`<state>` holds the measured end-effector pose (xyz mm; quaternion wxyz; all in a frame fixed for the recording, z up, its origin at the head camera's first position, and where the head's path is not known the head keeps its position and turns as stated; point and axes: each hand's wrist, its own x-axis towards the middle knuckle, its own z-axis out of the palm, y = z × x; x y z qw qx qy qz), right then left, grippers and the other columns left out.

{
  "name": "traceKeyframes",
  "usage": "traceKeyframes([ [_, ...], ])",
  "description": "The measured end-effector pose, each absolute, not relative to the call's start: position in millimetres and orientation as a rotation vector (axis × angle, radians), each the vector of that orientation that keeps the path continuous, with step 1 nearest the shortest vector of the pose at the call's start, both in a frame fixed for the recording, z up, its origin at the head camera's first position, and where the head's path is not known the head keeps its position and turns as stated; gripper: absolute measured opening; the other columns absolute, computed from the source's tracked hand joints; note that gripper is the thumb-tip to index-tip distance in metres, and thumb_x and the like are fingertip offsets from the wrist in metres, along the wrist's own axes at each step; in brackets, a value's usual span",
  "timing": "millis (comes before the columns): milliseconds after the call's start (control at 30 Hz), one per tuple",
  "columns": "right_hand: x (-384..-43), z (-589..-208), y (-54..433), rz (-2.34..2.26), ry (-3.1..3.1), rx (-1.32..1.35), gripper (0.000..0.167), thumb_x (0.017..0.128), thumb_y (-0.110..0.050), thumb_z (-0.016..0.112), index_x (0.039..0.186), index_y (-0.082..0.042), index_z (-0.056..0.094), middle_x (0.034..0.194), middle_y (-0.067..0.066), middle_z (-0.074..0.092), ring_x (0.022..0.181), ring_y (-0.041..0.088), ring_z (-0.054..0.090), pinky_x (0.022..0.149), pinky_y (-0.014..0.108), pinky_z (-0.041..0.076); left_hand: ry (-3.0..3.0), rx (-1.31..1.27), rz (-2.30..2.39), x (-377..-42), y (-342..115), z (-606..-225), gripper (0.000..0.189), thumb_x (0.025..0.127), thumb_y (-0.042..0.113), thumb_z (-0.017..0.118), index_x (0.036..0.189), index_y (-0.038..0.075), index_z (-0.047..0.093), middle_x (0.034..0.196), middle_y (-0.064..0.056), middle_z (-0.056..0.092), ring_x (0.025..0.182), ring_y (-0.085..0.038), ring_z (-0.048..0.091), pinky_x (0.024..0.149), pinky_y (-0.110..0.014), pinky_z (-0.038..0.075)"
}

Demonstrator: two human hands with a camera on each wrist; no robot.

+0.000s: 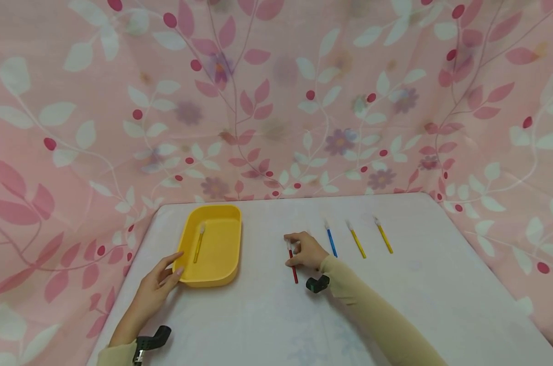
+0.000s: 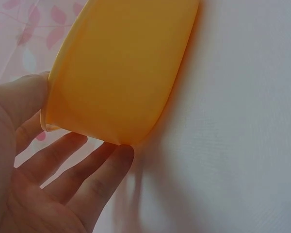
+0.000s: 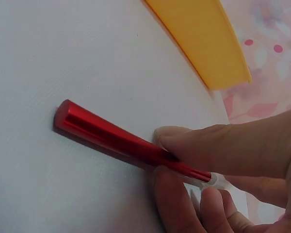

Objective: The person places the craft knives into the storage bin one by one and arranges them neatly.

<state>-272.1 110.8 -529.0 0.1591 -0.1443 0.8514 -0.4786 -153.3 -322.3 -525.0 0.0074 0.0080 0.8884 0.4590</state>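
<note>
My left hand holds the near left corner of a yellow tray; in the left wrist view its thumb is at the rim and its fingers touch the tray's outside. Inside that tray lies a yellow paintbrush, pale tip pointing away. Out on the table, my right hand pinches a red paintbrush between thumb and fingers. The right wrist view shows its shiny handle low over the white surface, with the pale tip end partly hidden by the fingers.
Right of the right hand lie a blue paintbrush and two more yellow ones, one nearer and one farther right. A white cloth covers the table. Behind it hangs a pink floral curtain.
</note>
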Motion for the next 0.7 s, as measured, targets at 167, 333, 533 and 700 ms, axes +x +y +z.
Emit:
traceKeyframes([
  [167,-269,-529,111,-1.370,2.456,-0.411,0.078,0.081,0.005,0.095,0.152,-0.001,0.062,0.124,0.015,0.057,0.099,0.025,0.059,0.071,0.030,0.057,2.770,0.019,1.436,-154,-323,-526,0.062,0.114,0.040,0.061,0.168,0.016,0.043,0.170,-0.023,0.040,0.143,-0.053,0.052,0.108,-0.057,0.054],
  [333,-265,-529,112,-1.394,2.475,-0.438,0.083,0.080,0.007,0.094,0.154,0.000,0.059,0.134,0.019,0.054,0.101,0.025,0.063,0.073,0.030,0.062,2.757,-0.004,1.435,-153,-322,-526,0.062,0.114,0.041,0.061,0.168,0.017,0.042,0.171,-0.023,0.038,0.145,-0.054,0.050,0.110,-0.059,0.051],
  [533,-262,-529,112,-1.415,2.490,-0.483,0.086,0.080,0.008,0.094,0.157,0.001,0.055,0.140,0.020,0.054,0.089,0.019,0.069,0.069,0.029,0.064,2.761,-0.003,1.443,-152,-321,-525,0.063,0.114,0.040,0.062,0.167,0.014,0.043,0.170,-0.025,0.039,0.144,-0.052,0.052,0.109,-0.055,0.052],
  [700,-260,-530,111,-1.454,2.486,-0.445,0.085,0.080,0.006,0.096,0.155,-0.003,0.057,0.138,0.018,0.058,0.089,0.016,0.069,0.070,0.030,0.063,2.763,0.005,1.446,-152,-322,-526,0.063,0.113,0.042,0.062,0.167,0.015,0.043,0.171,-0.025,0.039,0.145,-0.055,0.050,0.110,-0.057,0.051],
])
